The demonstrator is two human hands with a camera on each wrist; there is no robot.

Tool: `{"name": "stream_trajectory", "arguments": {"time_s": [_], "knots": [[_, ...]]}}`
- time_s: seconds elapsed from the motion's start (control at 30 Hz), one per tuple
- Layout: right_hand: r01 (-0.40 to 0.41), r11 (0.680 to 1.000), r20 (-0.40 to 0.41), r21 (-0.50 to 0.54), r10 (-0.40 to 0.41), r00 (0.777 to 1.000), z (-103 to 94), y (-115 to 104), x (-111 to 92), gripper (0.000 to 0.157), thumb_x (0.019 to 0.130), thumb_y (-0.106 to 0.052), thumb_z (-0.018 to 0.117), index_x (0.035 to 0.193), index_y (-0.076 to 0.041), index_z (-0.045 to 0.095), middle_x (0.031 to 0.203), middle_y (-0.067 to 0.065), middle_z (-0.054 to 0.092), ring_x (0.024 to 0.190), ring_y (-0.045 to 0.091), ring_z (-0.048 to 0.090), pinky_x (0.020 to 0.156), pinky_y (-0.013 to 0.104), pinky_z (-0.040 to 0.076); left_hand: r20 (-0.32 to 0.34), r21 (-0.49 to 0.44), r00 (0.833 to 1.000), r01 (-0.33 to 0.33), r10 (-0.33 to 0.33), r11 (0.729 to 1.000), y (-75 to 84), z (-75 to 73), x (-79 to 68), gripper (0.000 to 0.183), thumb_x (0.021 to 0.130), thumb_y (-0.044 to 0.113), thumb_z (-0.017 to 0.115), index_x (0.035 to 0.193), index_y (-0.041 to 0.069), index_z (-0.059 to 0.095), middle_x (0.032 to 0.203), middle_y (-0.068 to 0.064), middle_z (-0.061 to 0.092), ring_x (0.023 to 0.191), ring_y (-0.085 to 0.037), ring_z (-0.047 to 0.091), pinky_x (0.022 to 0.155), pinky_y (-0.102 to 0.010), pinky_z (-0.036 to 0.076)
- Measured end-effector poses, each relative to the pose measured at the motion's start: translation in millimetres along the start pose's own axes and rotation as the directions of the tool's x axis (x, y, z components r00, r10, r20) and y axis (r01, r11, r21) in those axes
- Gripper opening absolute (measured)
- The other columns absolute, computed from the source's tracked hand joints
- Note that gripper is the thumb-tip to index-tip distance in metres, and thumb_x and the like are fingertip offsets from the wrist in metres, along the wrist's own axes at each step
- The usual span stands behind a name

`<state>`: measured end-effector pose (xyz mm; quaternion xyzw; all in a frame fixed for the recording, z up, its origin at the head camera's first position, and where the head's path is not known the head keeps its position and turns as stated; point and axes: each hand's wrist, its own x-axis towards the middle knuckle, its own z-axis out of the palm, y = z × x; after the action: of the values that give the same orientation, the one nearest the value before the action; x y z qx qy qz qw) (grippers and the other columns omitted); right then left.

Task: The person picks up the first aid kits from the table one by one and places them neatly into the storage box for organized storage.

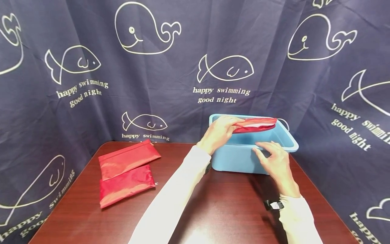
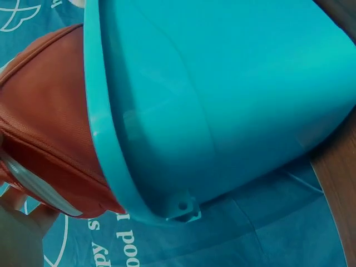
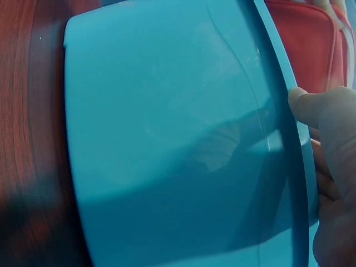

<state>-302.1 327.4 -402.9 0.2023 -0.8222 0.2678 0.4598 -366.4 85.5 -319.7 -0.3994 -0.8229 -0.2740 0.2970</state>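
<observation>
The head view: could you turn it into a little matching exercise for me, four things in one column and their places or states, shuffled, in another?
Things:
1. Left hand
2. Right hand
3. Pair of flat red pouches
4. Navy curtain

Places or states:
A. At the near rim of the blue plastic bin
B. Printed with whales, fish and words
C. Holding a red pouch with a white stripe over the bin's opening
D. Lying on the brown tabletop

Right pairs: 1-C, 2-A, 3-D, 4-B
</observation>
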Motion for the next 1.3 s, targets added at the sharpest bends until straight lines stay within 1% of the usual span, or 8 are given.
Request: {"name": "stream_trajectory", "arguments": {"time_s": [0.13,0.23,0.43,0.6,0.73,0.83,1.03,1.3], "knots": [[-0.002,1.0,0.0,0.004,0.002,1.0,0.3,-0.2,-1.0,0.032,0.076,-0.004,0.089,0.107,-0.006,0.081,0.1,0.013,0.079,0.096,0.032,0.072,0.117,0.023,0.035,0.039,0.002,0.999,0.036,-0.036,0.999,0.4,5.7,1.1,0.039,0.1,0.008,0.062,0.132,0.027,0.073,0.128,0.009,0.072,0.125,-0.01,0.06,0.113,-0.018,0.036],[-0.005,1.0,0.003,0.003,0.005,1.0,0.5,0.8,-1.4,0.032,0.076,-0.004,0.089,0.107,-0.006,0.081,0.1,0.012,0.079,0.096,0.032,0.071,0.116,0.021,0.035,0.063,0.023,0.997,0.047,-0.048,0.999,0.1,8.6,1.2,0.039,0.1,0.009,0.062,0.133,0.028,0.072,0.128,0.01,0.072,0.123,-0.01,0.061,0.112,-0.019,0.038],[0.004,1.0,0.0,0.003,-0.004,1.0,1.9,1.5,0.8,0.03,0.077,-0.006,0.089,0.106,-0.007,0.082,0.1,0.012,0.079,0.097,0.033,0.071,0.116,0.023,0.036,0.079,0.047,0.994,0.07,-0.074,0.996,-1.0,11.9,2.1,0.037,0.101,0.013,0.064,0.132,0.03,0.072,0.127,0.012,0.072,0.119,-0.011,0.061,0.109,-0.021,0.041],[0.004,1.0,0.006,-0.001,-0.004,1.0,1.9,1.5,1.8,0.029,0.078,-0.007,0.088,0.106,-0.007,0.082,0.101,0.011,0.079,0.099,0.033,0.071,0.117,0.024,0.036,0.091,0.06,0.992,0.08,-0.085,0.995,-1.8,17.2,3.2,0.034,0.101,0.014,0.064,0.129,0.03,0.074,0.124,0.013,0.073,0.116,-0.012,0.062,0.106,-0.021,0.043],[0.002,1.0,0.01,-0.007,-0.002,1.0,1.2,1.4,0.3,0.03,0.077,-0.007,0.088,0.107,-0.007,0.081,0.101,0.011,0.079,0.098,0.035,0.07,0.116,0.021,0.034,0.12,0.075,0.987,0.094,-0.103,0.993,-1.5,23.1,1.8,0.032,0.101,0.014,0.064,0.125,0.031,0.076,0.12,0.015,0.074,0.109,-0.012,0.062,0.1,-0.021,0.046],[0.001,1.0,0.007,-0.008,-0.001,1.0,1.1,1.6,-1.0,0.03,0.077,-0.006,0.088,0.106,-0.007,0.081,0.1,0.012,0.079,0.097,0.035,0.07,0.115,0.019,0.034,0.14,0.088,0.984,0.1,-0.112,0.991,-0.8,26.1,0.7,0.031,0.101,0.014,0.064,0.124,0.031,0.076,0.118,0.015,0.075,0.106,-0.011,0.063,0.097,-0.023,0.047],[-0.004,1.0,0.007,-0.003,0.004,1.0,0.9,2.0,-0.8,0.031,0.078,-0.007,0.088,0.107,-0.008,0.081,0.1,0.01,0.079,0.097,0.034,0.069,0.115,0.019,0.034,0.158,0.112,0.979,0.114,-0.131,0.987,-0.1,27.7,-0.5,0.031,0.102,0.016,0.062,0.124,0.032,0.076,0.118,0.014,0.075,0.106,-0.012,0.063,0.097,-0.024,0.048],[-0.003,1.0,0.005,-0.005,0.003,1.0,0.3,2.0,-1.0,0.031,0.077,-0.007,0.088,0.107,-0.006,0.081,0.1,0.011,0.079,0.096,0.034,0.069,0.113,0.018,0.036,0.194,0.113,0.971,0.122,-0.142,0.986,0.1,30.9,-2.6,0.028,0.103,0.02,0.063,0.124,0.033,0.075,0.115,0.016,0.075,0.105,-0.013,0.063,0.092,-0.025,0.05]]}}
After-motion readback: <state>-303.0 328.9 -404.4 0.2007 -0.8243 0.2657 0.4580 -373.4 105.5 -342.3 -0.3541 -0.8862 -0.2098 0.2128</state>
